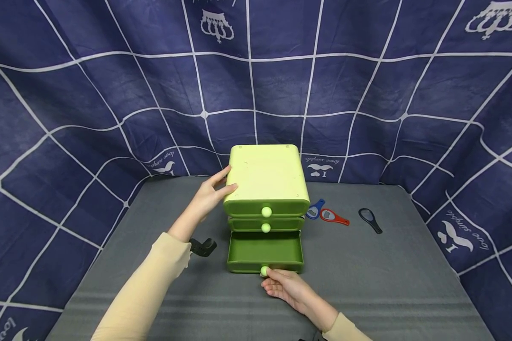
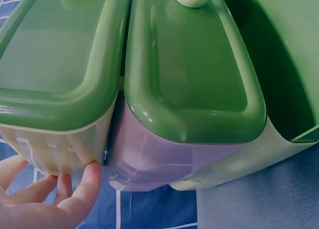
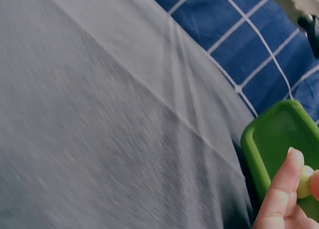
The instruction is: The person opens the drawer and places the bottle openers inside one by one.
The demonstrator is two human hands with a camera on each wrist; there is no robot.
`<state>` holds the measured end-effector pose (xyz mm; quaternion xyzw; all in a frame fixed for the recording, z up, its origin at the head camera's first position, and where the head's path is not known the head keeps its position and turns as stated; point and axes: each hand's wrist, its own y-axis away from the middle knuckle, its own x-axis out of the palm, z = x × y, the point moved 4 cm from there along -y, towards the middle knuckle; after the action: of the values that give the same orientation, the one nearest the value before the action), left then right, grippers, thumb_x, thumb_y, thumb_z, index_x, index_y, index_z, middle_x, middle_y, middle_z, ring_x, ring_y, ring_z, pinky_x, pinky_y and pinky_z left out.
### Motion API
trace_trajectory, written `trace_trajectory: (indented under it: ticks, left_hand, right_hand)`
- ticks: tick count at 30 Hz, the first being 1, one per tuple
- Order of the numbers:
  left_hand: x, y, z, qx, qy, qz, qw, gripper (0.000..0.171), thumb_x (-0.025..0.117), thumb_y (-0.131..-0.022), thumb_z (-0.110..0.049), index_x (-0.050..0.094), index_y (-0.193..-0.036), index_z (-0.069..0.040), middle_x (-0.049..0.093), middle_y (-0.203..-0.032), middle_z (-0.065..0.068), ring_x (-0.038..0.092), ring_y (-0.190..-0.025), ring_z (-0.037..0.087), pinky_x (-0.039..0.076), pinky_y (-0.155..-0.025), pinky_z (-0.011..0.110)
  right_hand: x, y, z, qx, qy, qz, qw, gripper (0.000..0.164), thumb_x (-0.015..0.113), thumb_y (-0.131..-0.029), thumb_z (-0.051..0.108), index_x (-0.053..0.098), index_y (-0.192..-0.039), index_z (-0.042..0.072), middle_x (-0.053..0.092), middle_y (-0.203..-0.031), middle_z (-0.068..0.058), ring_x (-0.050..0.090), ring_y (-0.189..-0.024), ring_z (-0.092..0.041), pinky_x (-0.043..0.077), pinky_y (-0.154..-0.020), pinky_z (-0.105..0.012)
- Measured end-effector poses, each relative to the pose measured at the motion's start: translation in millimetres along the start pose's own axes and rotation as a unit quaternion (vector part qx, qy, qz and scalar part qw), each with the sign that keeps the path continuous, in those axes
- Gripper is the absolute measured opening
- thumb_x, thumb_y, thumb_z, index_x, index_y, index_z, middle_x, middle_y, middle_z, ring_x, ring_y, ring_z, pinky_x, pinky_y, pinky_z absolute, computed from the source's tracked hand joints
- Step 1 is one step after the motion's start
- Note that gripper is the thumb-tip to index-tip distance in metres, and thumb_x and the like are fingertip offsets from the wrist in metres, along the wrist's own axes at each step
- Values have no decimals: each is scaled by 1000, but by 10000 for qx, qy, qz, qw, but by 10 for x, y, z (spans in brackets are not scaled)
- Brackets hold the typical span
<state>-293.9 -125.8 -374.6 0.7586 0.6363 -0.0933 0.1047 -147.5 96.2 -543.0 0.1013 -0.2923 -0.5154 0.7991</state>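
Note:
A small three-drawer cabinet (image 1: 266,170) with a pale yellow-green top and green drawer fronts stands mid-table. Its bottom drawer (image 1: 265,247) is pulled out, showing a bare green inside, while the upper two drawers sit closed. My left hand (image 1: 211,192) rests against the cabinet's left side near the top, thumb at the upper edge; in the left wrist view its fingertips (image 2: 92,168) touch the side wall of the top unit. At the bottom drawer's front, my right hand (image 1: 288,288) pinches the round pale knob (image 1: 264,271) between thumb and fingers.
Right of the cabinet lie a blue bottle opener (image 1: 315,209), a red bottle opener (image 1: 334,217) and a black loop-ended tool (image 1: 370,220). A black wrist device (image 1: 203,247) is by the left sleeve. Blue checked curtain (image 1: 277,85) surrounds the grey table (image 1: 392,284).

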Motion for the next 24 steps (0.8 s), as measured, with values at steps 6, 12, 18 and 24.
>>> trace_trajectory:
  ticks: [6,12,18,24]
  left_hand:
    - [-8,-6,-13,17,18,-3,10000,68,65,-96,-30,33,-155,-26,26,-162,6,27,-148,29,29,-118,50]
    - [-10,2,-27,8,10,-6,10000,68,65,-95,-30,33,-155,-25,25,-163,5,26,-148,30,29,-118,49]
    - [-13,8,-19,-34,-55,3,10000,69,65,-95,-32,31,-156,-27,24,-163,4,26,-149,28,26,-119,50]
    - [-3,30,-15,-76,-20,44,10000,69,65,-95,-32,32,-155,-28,24,-163,5,25,-149,29,26,-119,51]
  right_hand:
    - [54,102,-91,16,-127,-23,9999,40,61,-98,37,60,-113,0,68,-81,4,63,-72,-2,55,-71,-17]
    - [71,146,-157,40,-150,35,9999,39,61,-98,35,60,-113,-1,68,-80,4,64,-72,-2,55,-71,-17]
    - [72,154,-171,-22,-161,108,9998,38,60,-98,33,60,-113,-2,68,-81,4,65,-72,-2,56,-71,-18]
    - [-1,228,-127,54,287,662,9974,46,57,-100,30,59,-122,-10,70,-85,3,67,-74,-2,57,-72,-19]
